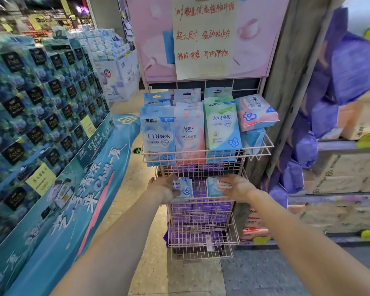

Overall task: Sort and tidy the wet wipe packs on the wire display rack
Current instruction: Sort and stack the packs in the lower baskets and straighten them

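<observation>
A pink wire display rack (207, 167) stands straight ahead with several tiers. Its top basket holds upright rows of wet wipe packs: blue EDI packs (158, 135), pink packs (189, 133), green packs (221, 124), and a thick pink-and-blue pack (255, 112) lying tilted at the right end. At the second tier, my left hand (165, 188) grips a small blue-and-white wipe pack (185, 189). Beside it, my right hand (236, 186) holds another small blue pack (214, 186). Purple packs (199, 212) fill the tiers beneath my hands.
A tall blue promotional stand (77, 189) stacked with dark tissue boxes runs along the left. Purple bagged goods (348, 73) and cardboard cartons (350, 174) sit on shelving at the right. A pink poster board with a handwritten sign (203, 37) rises above the rack.
</observation>
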Demonstrator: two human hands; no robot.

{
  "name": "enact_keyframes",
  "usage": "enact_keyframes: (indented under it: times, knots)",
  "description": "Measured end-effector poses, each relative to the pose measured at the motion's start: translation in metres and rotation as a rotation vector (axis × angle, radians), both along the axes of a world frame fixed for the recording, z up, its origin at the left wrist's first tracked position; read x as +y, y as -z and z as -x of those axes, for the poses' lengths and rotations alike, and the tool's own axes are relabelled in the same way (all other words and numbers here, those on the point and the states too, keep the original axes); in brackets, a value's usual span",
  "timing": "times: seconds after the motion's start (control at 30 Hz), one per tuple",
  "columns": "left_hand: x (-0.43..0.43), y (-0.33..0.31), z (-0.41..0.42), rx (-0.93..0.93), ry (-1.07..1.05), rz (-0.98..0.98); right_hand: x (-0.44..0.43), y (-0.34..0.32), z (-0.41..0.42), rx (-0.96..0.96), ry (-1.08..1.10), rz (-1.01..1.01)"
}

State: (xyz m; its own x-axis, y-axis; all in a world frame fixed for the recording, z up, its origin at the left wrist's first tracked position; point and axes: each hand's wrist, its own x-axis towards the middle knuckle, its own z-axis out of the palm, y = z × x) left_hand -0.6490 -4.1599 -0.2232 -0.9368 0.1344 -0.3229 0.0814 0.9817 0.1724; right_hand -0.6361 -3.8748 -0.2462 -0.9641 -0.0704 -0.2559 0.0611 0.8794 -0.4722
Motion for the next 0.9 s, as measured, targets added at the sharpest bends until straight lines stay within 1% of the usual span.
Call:
enact_keyframes:
  times: [0.1,0.3,0.4,0.47,0.67,0.9]
  knots:
    - [0.003,-0.006,-0.006,-0.008,-0.018,0.023,0.006,-0.002,-0.002,-0.005,-0.003,-0.053]
    - [0.013,-0.01,-0.013,0.008,-0.045,0.036,0.017,0.001,-0.008,0.022,0.044,-0.007]
    - [0.021,-0.006,-0.02,0.114,-0.035,0.002,0.016,0.005,-0.011,0.087,0.022,0.001]
    - [0.03,-0.005,-0.024,0.167,-0.03,-0.038,0.012,0.003,-0.015,0.111,0.029,0.043]
    - [0.068,-0.011,-0.037,0.247,0.032,-0.093,0.003,-0.006,-0.032,0.176,0.031,0.091]
    - [0.11,-0.024,-0.068,0.409,0.044,-0.17,0.006,-0.027,-0.072,0.369,0.117,0.203]
